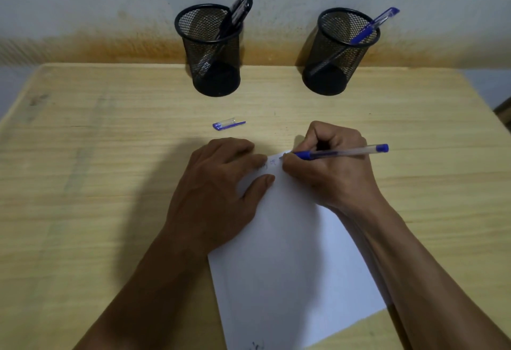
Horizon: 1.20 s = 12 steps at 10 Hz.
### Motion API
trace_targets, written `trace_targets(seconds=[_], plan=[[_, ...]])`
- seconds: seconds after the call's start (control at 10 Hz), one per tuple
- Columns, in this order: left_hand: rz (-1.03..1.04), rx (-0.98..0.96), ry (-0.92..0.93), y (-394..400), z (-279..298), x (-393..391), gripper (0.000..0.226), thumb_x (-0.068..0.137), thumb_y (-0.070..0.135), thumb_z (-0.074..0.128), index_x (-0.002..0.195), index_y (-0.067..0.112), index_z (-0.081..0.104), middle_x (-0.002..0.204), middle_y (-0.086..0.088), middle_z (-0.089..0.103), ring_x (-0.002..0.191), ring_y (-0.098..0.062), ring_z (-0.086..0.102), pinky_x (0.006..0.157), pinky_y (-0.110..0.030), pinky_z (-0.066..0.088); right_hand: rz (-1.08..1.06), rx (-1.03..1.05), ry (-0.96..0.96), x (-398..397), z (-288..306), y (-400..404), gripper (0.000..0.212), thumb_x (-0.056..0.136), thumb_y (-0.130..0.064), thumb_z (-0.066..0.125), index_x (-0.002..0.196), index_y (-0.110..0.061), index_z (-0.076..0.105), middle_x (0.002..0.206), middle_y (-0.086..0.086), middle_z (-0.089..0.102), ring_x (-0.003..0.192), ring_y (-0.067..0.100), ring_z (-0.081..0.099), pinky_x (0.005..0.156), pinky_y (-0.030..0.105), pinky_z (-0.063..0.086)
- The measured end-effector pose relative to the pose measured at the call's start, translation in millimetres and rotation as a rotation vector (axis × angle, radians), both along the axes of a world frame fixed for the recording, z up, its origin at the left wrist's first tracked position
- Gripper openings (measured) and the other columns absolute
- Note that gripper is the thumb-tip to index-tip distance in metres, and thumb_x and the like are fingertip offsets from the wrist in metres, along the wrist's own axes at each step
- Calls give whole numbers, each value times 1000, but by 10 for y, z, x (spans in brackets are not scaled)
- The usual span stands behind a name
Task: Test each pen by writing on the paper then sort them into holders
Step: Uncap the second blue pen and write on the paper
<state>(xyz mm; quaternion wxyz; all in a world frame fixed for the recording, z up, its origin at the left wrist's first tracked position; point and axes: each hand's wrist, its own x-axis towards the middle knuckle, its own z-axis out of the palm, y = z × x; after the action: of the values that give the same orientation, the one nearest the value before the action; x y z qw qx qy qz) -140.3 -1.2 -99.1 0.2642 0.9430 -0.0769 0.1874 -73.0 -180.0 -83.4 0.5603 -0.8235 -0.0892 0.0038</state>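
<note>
A white sheet of paper point(293, 261) lies on the wooden table point(110, 183). My right hand point(331, 175) grips an uncapped blue pen point(345, 152), its tip on the paper's top edge beside small ink marks. My left hand point(218, 192) presses flat on the paper's upper left part. The pen's clear blue cap point(226, 123) lies on the table just beyond my left hand. At the back, the left black mesh holder point(213, 53) has black pens point(237, 9) in it. The right mesh holder point(340, 53) has one capped blue pen point(373, 24).
A stained wall point(110, 17) runs right behind the table's far edge. Both holders stand close to that edge. Bare tabletop spreads left of my left arm and right of my right arm.
</note>
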Motion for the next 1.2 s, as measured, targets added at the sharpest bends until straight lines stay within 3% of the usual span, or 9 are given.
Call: trace_targets(seconds=[0.3, 0.5, 0.8, 0.9, 1.0, 1.1, 1.2], plan=[[2, -6, 3, 1, -6, 6, 31, 86, 36, 67, 109, 16, 73, 115, -3, 68, 110, -23, 60, 94, -45, 47, 18, -7, -26, 5, 3, -8, 27, 69, 3, 76, 58, -2, 52, 51, -3, 51, 51, 5, 45, 49, 24, 37], [5, -7, 3, 7, 0, 9, 31, 86, 37, 65, 109, 17, 73, 115, -2, 67, 111, -22, 60, 95, -43, 46, -13, 57, -14, 1, -19, -8, 21, 64, -12, 75, 57, -9, 55, 52, 2, 58, 52, 10, 50, 49, 31, 42], [9, -3, 26, 3, 4, 3, 35, 87, 41, 60, 110, 18, 73, 116, -2, 67, 112, -22, 59, 96, -42, 45, -23, 19, -12, -2, -1, -17, 19, 66, -9, 74, 60, -7, 57, 59, 14, 62, 55, 18, 53, 51, 44, 48], [10, -2, 27, 2, 10, 0, 34, 88, 41, 60, 111, 18, 73, 117, -2, 67, 112, -22, 59, 96, -42, 45, -34, 39, 2, -10, 9, -12, 19, 65, -10, 72, 59, -6, 54, 55, 8, 59, 54, 16, 50, 50, 40, 43], [8, -4, 27, -3, 7, -1, 34, 88, 40, 61, 111, 17, 73, 116, -3, 68, 112, -22, 60, 96, -43, 46, -26, 44, 2, -25, 8, -12, 21, 66, -7, 72, 61, -2, 53, 57, 14, 58, 54, 17, 48, 52, 36, 40], [5, -4, 23, 8, 4, 3, 34, 88, 40, 61, 110, 18, 73, 117, -2, 67, 112, -21, 59, 97, -42, 45, -32, 70, 18, -16, 4, -11, 19, 68, -2, 72, 63, -2, 53, 62, 23, 60, 56, 25, 52, 52, 44, 46], [4, -9, 28, 9, -2, 0, 33, 88, 40, 62, 110, 19, 73, 117, 0, 67, 114, -20, 58, 98, -40, 44, -74, 223, 80, 0, 56, -34, 19, 70, 6, 69, 65, 0, 52, 66, 34, 60, 53, 29, 57, 53, 43, 49]])
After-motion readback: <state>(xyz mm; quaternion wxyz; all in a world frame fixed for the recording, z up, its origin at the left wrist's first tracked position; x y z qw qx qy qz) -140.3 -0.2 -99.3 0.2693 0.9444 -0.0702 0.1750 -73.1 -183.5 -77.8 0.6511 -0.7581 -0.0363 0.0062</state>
